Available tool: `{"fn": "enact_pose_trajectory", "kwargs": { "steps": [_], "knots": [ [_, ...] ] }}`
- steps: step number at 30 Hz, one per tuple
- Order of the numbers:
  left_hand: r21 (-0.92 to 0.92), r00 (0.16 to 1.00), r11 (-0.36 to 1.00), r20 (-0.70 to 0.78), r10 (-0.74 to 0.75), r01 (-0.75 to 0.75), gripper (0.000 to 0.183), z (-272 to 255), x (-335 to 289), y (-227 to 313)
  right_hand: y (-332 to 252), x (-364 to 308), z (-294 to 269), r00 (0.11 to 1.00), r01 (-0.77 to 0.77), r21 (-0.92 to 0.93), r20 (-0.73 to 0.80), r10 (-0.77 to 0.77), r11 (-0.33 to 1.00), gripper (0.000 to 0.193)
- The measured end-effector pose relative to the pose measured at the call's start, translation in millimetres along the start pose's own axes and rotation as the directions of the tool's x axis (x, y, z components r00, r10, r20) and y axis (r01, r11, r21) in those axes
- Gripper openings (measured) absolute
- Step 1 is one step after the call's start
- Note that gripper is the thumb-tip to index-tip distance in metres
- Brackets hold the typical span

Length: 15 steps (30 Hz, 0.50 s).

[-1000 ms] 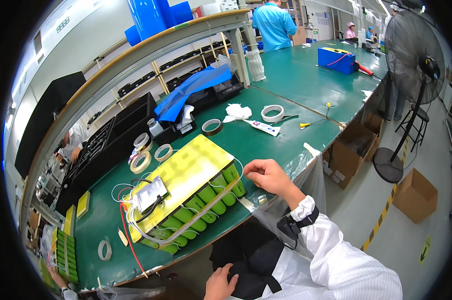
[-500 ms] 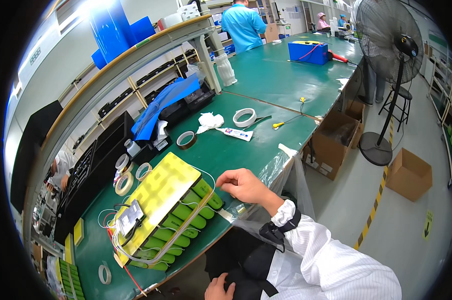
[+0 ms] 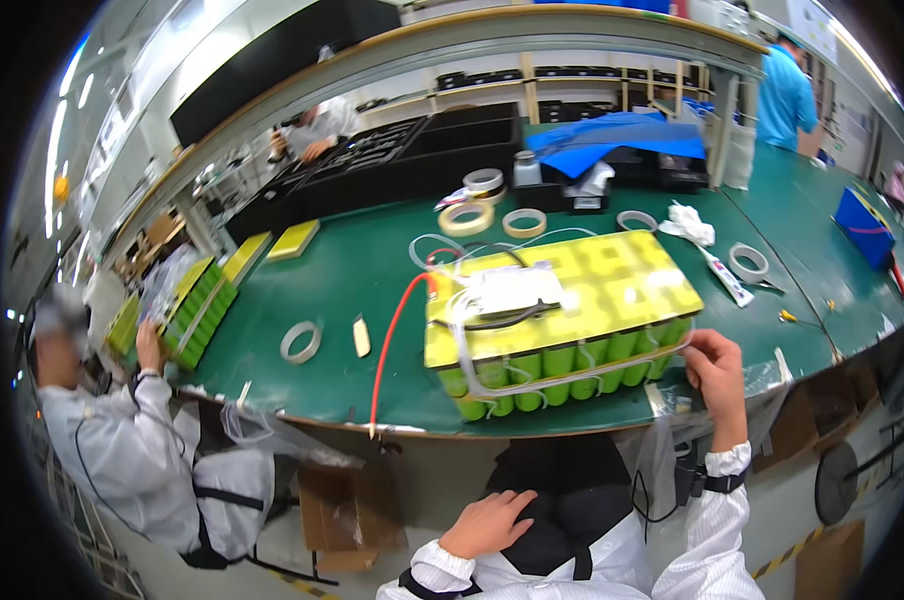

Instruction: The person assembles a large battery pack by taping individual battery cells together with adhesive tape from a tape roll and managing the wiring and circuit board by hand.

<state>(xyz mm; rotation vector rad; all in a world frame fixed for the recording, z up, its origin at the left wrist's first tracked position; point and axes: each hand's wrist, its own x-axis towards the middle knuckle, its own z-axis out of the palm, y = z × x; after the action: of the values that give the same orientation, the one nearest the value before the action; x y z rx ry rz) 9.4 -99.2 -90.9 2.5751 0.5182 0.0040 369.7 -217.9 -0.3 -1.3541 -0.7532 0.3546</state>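
A battery pack (image 3: 582, 290) made of green cylindrical cells with a yellow top board lies on the green bench, near its front edge. A silvery-white module (image 3: 517, 288) sits on the board, with white, black and red wires around it. My right hand (image 3: 714, 375) is at the pack's right end, fingers curled together beside a thin white wire; whether they grip the wire is unclear. Resting on my dark-clothed lap, my left hand (image 3: 490, 522) has its fingers apart and holds nothing. A red cable (image 3: 397, 325) runs from the pack to the bench edge.
Tape rolls (image 3: 466, 218) lie behind the pack, another tape roll (image 3: 301, 342) left of it. A white tube (image 3: 727, 278) and crumpled tissue (image 3: 688, 224) are at right. A co-worker (image 3: 137, 440) handles another green pack (image 3: 198, 312). Below stands a cardboard box (image 3: 350, 515).
The view has swung left, bringing the co-worker at left into sight and moving the pack to mid-picture. My right hand remains by the pack's end; my left stays on my lap.
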Motion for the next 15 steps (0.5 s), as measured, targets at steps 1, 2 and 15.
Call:
{"fn": "enact_pose_trajectory", "kwargs": {
  "steps": [1, 2, 15],
  "knots": [
    [-0.013, 1.000, 1.000, -0.003, -0.007, 0.007, 0.046, 1.0, -4.6, -2.7, 2.9, 2.7, 3.5, 0.999, -0.004, 0.001, 0.036, 0.004, 1.000, 0.010],
    [-0.028, 1.000, 1.000, 0.000, 0.000, 0.000, 0.046, 2.6, -7.5, -3.7, 4.2, 3.4, 4.0, 0.999, -0.004, -0.004, 0.048, 0.004, 1.000, 0.011],
    [-0.090, 1.000, 0.996, 0.001, 0.016, -0.015, 0.047, -0.2, -15.0, -11.3, -1.4, 3.2, 7.6, 1.000, -0.019, -0.016, 0.004, 0.019, 1.000, 0.012]
  ]
}}
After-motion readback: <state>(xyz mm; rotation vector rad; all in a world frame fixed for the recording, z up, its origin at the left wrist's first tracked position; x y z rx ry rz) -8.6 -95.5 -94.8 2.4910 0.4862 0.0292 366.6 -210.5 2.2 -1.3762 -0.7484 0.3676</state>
